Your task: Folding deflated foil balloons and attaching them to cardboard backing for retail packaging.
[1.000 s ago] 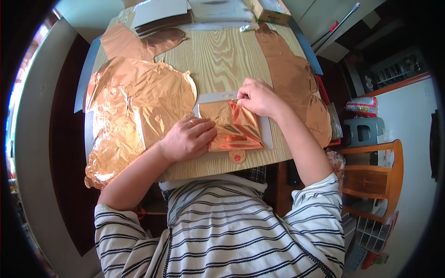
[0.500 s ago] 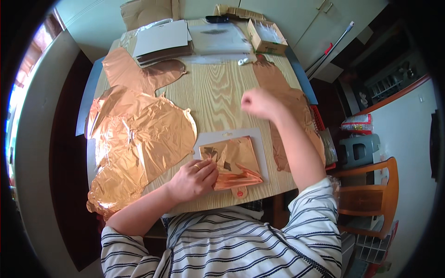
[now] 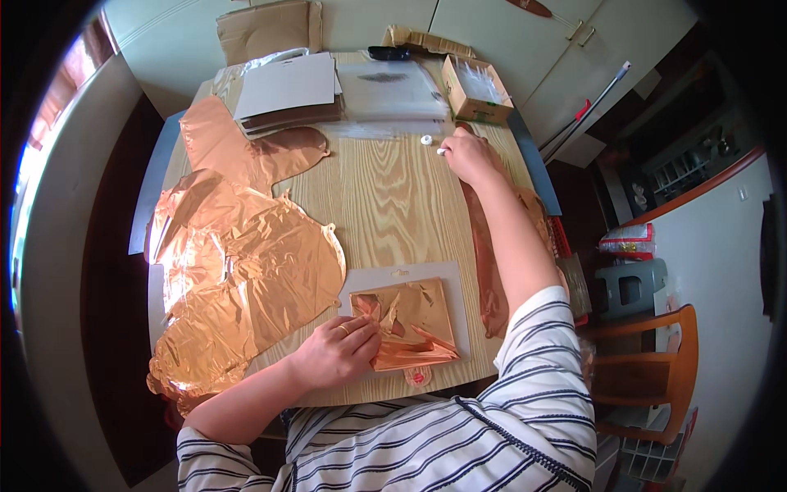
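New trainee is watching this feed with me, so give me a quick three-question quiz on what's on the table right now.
1. True or false: the left hand presses on the folded copper foil.
2. The right hand reaches beside: A) the open cardboard box B) a mug C) a laptop?
3. What lies flat left of the grey card?

Key: 1 true. 2 A. 3 Copper foil balloons.
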The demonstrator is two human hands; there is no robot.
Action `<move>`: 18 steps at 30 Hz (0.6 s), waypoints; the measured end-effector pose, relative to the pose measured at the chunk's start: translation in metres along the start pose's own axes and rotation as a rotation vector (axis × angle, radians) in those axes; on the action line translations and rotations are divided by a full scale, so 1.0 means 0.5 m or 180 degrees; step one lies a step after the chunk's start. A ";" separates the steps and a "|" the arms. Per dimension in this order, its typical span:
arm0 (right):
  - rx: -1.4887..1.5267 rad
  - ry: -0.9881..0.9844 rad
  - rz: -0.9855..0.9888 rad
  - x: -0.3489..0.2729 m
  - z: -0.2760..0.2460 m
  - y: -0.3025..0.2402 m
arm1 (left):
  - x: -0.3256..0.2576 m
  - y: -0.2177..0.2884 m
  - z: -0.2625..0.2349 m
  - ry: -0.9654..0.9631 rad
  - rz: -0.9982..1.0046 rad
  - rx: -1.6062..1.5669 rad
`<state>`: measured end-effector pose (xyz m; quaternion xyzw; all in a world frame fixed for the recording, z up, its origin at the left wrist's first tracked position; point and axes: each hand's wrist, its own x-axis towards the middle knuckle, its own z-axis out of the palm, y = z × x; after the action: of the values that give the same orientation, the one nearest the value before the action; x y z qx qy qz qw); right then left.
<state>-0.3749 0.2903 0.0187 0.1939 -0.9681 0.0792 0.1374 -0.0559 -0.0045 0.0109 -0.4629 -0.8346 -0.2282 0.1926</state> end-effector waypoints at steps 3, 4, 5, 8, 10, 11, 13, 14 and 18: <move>0.0347 -0.0210 0.0009 -0.060 -0.028 -0.002 | 0.010 0.000 -0.006 0.0061 0.0027 0.0035; 0.0514 -0.0299 0.0035 -0.086 -0.039 -0.007 | 0.012 0.003 -0.007 0.0037 -0.0010 0.0044; 0.0940 -0.0332 0.0129 -0.118 -0.063 -0.016 | 0.013 0.003 -0.007 0.0034 -0.0026 0.0028; 0.2107 -0.0602 0.0446 -0.242 -0.152 -0.066 | 0.002 0.005 -0.002 0.0040 -0.0104 0.0032; 0.2721 -0.1026 0.0732 -0.336 -0.240 -0.110 | -0.002 -0.001 0.004 0.0099 -0.0103 -0.0045; 0.3079 -0.1273 0.0879 -0.389 -0.281 -0.137 | -0.009 0.003 0.006 0.0104 -0.0118 -0.0096; 0.3916 -0.1710 0.1211 -0.508 -0.326 -0.183 | -0.005 0.005 -0.001 0.0101 -0.0357 -0.0403; 0.3583 -0.1708 0.0638 -0.552 -0.333 -0.208 | -0.004 0.006 -0.005 0.0106 -0.0472 -0.0527; 0.3103 -0.1810 0.0512 -0.650 -0.327 -0.326 | -0.013 0.004 -0.005 0.0128 -0.0681 -0.0659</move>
<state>0.0168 0.2904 0.0936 0.1743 -0.8302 0.4717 -0.2405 -0.0506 -0.0091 0.0098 -0.3840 -0.8471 -0.3415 0.1351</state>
